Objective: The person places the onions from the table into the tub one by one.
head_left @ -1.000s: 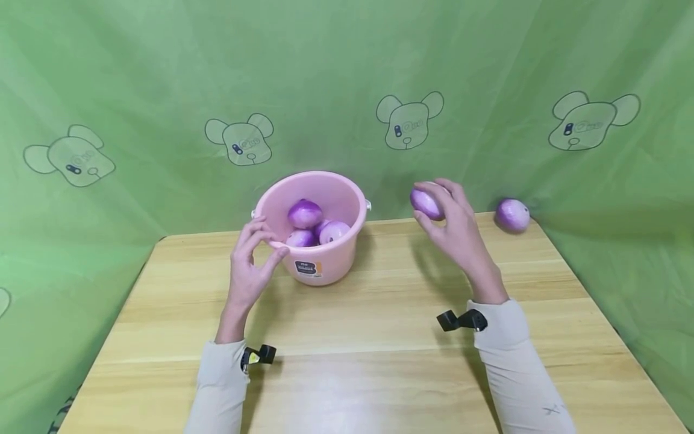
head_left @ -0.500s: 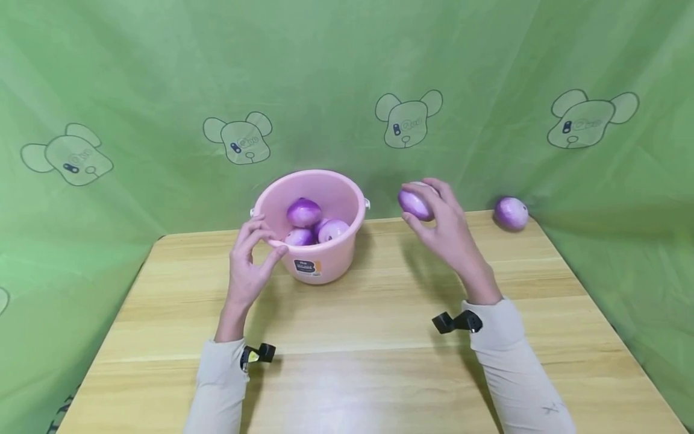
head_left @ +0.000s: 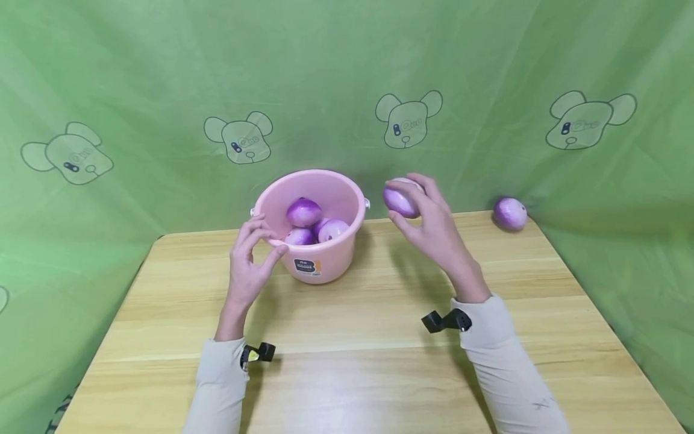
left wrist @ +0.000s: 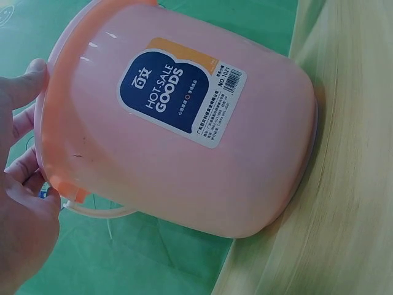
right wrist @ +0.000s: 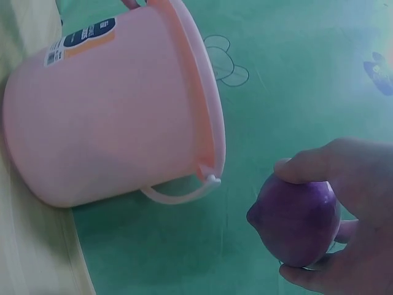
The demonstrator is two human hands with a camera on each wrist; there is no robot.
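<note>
A pink bucket [head_left: 325, 265] stands upright at the back of the table, with several purple-and-white onions [head_left: 304, 213] inside. My left hand [head_left: 249, 271] grips its near-left rim, thumb in front and fingers over the edge; the left wrist view shows the same hold on the bucket [left wrist: 184, 166] by the hand [left wrist: 24, 227]. Right of the bucket, my right hand [head_left: 434, 229] holds another onion [head_left: 400, 200] in the air, apart from the rim. In the right wrist view, thumb and fingers pinch this onion [right wrist: 298, 221], its pointed tip facing the bucket.
One more onion [head_left: 510, 214] lies at the table's back right corner. A green cloth [head_left: 325, 78] with mouse-head drawings hangs behind and at both sides of the wooden table [head_left: 347, 337]. The bucket's white handle [right wrist: 178, 198] hangs down on the far side.
My right hand has moved left toward the bucket, carrying the onion. The left hand keeps its hold on the rim, and the bucket stays put.
</note>
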